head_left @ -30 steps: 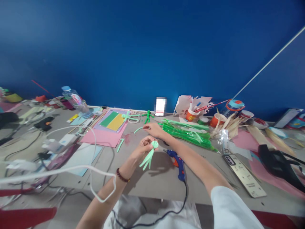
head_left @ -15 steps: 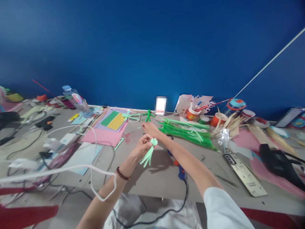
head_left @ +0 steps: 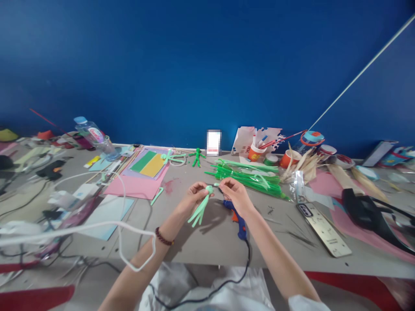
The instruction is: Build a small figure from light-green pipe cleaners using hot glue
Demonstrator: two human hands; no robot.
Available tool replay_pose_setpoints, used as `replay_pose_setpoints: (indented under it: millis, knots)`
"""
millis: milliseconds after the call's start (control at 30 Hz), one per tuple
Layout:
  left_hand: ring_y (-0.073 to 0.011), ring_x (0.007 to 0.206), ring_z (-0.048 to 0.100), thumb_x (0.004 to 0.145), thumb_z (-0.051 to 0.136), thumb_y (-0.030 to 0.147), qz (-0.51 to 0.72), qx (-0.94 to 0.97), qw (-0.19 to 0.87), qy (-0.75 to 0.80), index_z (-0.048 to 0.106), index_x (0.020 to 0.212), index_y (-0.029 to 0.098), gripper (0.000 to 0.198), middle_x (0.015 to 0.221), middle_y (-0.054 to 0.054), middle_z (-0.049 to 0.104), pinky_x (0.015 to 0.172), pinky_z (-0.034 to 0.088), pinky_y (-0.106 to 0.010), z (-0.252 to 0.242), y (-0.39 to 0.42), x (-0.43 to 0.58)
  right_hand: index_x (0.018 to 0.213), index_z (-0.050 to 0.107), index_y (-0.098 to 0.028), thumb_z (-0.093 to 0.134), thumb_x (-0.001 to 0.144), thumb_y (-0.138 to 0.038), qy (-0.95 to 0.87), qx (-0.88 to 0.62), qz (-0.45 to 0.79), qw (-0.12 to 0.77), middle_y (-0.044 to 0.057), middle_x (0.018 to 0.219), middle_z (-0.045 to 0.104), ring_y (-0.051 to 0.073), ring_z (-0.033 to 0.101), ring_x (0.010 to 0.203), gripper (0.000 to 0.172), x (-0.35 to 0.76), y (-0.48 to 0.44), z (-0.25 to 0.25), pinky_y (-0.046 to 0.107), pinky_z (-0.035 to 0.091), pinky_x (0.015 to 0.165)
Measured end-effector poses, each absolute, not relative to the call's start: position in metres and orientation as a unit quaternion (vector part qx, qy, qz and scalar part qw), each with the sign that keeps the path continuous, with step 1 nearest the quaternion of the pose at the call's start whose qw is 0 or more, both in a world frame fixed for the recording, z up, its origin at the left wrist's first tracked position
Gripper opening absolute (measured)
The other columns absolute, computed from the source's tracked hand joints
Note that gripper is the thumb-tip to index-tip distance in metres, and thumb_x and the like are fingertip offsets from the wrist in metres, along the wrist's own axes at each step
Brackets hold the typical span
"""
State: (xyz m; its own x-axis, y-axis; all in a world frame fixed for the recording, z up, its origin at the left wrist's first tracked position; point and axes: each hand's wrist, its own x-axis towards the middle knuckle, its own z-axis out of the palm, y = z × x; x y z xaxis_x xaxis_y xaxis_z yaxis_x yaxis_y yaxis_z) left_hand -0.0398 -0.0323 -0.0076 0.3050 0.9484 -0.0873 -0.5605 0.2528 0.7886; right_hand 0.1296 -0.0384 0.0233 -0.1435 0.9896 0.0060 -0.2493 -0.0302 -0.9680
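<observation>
My left hand point(head_left: 195, 193) is closed in a pinch on a pale green pipe-cleaner figure point(head_left: 200, 211). The figure has a coiled round head at the top, and loose strands hang below it. Close beside the head, my right hand point(head_left: 232, 192) pinches a short pale green pipe-cleaner piece point(head_left: 216, 184); its other end is hidden by the fingers. Under my right wrist a blue glue gun point(head_left: 240, 224) lies on the table. Behind the hands stands a finished-looking dark green pipe-cleaner figure point(head_left: 197, 157), with a pale green one point(head_left: 171, 157) to its left.
A bundle of green pipe cleaners point(head_left: 246, 176) lies behind my right hand. Pink paper point(head_left: 129, 186), a bent pale green pipe cleaner point(head_left: 157, 196) and a water bottle point(head_left: 96, 137) are leftward. A phone point(head_left: 324, 229) lies right. A white cable point(head_left: 120, 224) loops near my left forearm.
My right hand has come back from the far side of the left hand to its right, now with a short pale green piece in its fingers. The left hand keeps its hold on the figure.
</observation>
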Motion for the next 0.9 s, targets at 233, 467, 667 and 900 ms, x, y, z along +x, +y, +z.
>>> replay_pose_setpoints:
  millis: [233,467,667,900]
  knots:
    - [-0.0114,0.065,0.066,0.061,0.079,0.022,0.496,0.362,0.732,0.297,0.059,0.079,0.016,0.027,0.072,0.002,0.067,0.069,0.050,-0.021,-0.010,-0.037,-0.036,0.070,0.057,-0.018,0.072,0.068,-0.039,-0.456,-0.394,0.600,0.526,-0.008,0.052,0.038,0.004,0.027,0.043,0.026,0.125,-0.042,0.010,0.021,0.021,0.042]
    - [-0.0125,0.068,0.066,0.063,0.078,0.022,0.501,0.398,0.703,0.311,0.060,0.081,0.016,0.026,0.074,0.001,0.069,0.069,0.050,-0.022,-0.016,-0.035,-0.038,0.068,0.058,-0.018,0.072,0.065,-0.037,-0.457,-0.412,0.604,0.507,-0.006,0.053,0.045,0.005,0.029,0.043,0.025,0.126,-0.043,0.007,0.021,0.020,0.041]
    - [-0.0121,0.065,0.063,0.063,0.078,0.023,0.507,0.420,0.676,0.331,0.062,0.080,0.015,0.025,0.071,-0.001,0.067,0.066,0.050,-0.023,-0.016,-0.034,-0.037,0.070,0.059,-0.018,0.070,0.065,-0.037,-0.480,-0.432,0.581,0.495,-0.004,0.059,0.051,0.006,0.035,0.045,0.023,0.129,-0.044,0.007,0.020,0.024,0.043]
    - [-0.0108,0.067,0.061,0.059,0.079,0.019,0.529,0.438,0.645,0.336,0.064,0.077,0.014,0.024,0.076,-0.001,0.065,0.062,0.048,-0.021,-0.006,-0.039,-0.036,0.069,0.056,-0.019,0.070,0.065,-0.037,-0.503,-0.441,0.549,0.501,-0.002,0.065,0.055,0.010,0.046,0.055,0.024,0.129,-0.045,0.007,0.021,0.032,0.049]
